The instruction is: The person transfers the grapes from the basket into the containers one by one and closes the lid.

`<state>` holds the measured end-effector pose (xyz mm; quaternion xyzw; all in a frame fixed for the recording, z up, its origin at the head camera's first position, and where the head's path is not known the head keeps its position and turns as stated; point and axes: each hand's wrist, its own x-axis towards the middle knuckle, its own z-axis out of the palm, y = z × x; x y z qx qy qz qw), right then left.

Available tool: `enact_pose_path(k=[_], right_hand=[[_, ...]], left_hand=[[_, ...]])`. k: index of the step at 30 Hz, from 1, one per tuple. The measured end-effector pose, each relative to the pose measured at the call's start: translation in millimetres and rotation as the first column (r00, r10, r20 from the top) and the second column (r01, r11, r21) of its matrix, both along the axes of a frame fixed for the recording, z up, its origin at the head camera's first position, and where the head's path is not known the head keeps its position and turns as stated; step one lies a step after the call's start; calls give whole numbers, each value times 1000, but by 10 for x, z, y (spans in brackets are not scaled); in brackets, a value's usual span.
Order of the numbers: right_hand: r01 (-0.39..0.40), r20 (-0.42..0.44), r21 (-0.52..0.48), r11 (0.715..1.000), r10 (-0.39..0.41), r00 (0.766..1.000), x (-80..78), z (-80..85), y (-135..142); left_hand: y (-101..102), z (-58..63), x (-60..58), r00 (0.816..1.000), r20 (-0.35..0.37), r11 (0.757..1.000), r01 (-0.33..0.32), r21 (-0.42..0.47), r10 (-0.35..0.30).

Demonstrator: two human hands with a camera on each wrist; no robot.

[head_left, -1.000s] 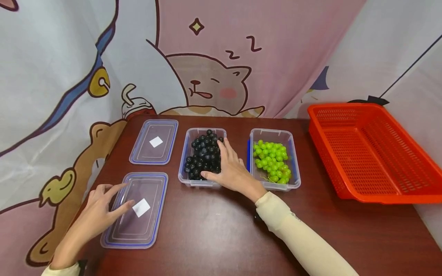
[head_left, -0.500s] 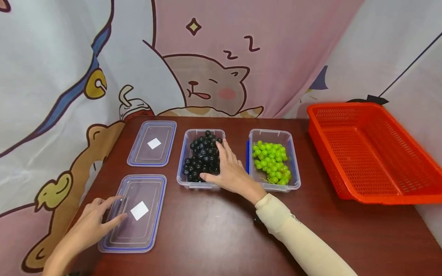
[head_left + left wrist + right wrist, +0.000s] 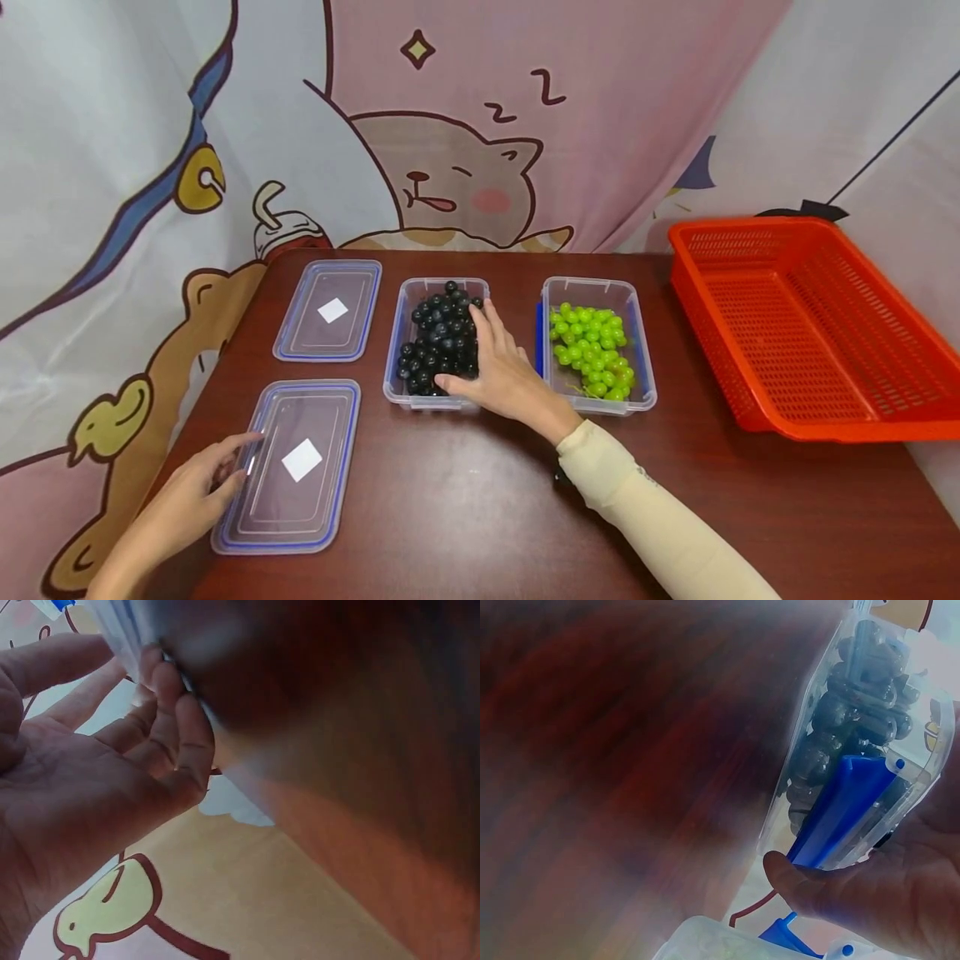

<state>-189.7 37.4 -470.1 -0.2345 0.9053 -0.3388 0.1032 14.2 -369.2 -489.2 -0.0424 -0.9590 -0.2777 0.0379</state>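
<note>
My left hand (image 3: 187, 496) is at the left edge of the nearer clear lid (image 3: 300, 517), which has a blue seal and a white square label. Thumb and index fingertips lie right at that edge; in the left wrist view the other fingers curl loosely by the table edge. My right hand (image 3: 506, 371) rests across the right side of a clear container (image 3: 431, 402) full of black grapes (image 3: 438, 337). Its fingers spread along the right rim and its thumb reaches over the front part. A blue latch (image 3: 844, 799) hangs down by the thumb in the right wrist view.
A second clear lid (image 3: 322, 333) lies farther back. Right of the black grapes, another clear container (image 3: 626, 405) holds green grapes (image 3: 592, 350). A red plastic basket (image 3: 765, 325) stands at the table's right side. A printed curtain (image 3: 450, 75) hangs behind the table.
My left hand has drawn back left and down from over the nearer lid to its left edge, with thumb and index closer together. My right hand stays on the black grapes' container.
</note>
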Motion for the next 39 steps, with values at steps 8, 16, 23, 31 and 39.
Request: enact_pose_path(k=[8,16,23,31,39], right_hand=[[1,-4,-18,1000,-1,1000,-24,14,-5],[3,-3,-26,1000,-3,1000,-27,52,-23],[-12,20,-27,1000,12,1000,-6,57,-20],[-13,19,-29,999,14,1000,11,22,13],[-11,-3,-42,999,11,1000,29,20,-4]], left_hand=[[0,24,0,1000,-19,1000,-2,19,2],[-34,113,-60,991,-134,997,20,69,-10],[-32,107,-92,989,-149,992,33,118,-15],[-5,158,-187,994,-86,949,89,303,-65],[100,379,-346,996,-62,938,84,335,-67]])
